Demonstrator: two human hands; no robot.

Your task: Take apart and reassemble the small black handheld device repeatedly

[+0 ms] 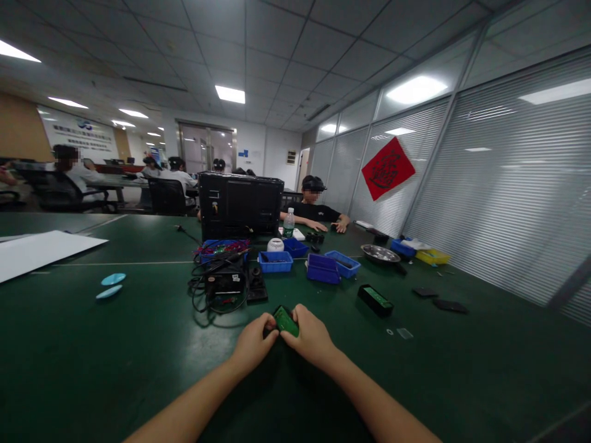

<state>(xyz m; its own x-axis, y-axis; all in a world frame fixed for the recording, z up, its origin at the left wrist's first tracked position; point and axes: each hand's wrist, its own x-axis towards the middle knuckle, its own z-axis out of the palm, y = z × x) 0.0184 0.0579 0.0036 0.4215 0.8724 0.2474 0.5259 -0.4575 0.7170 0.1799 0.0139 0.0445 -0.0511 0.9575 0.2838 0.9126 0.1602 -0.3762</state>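
Over the near middle of the table, a green circuit board (286,322) with a dark edge, seemingly a black case, is held between my two hands. My left hand (253,341) grips its left side, fingers curled around a dark part and thumb pressed near the board. My right hand (313,335) is closed on the right side, thumb along the lower edge. The fingers hide much of the underside. To the right, a similar black case (375,301) with a green board inside lies on the table, near a small clear plate (405,333) and a small white ring (390,332).
Ahead stand a black soldering station (226,282) with tangled cables, several blue bins (276,263), a metal pan (381,253) and a bottle (289,223). A large black computer case (241,206) rises behind. Light-blue pieces (113,280) lie left. A person (318,212) sits opposite.
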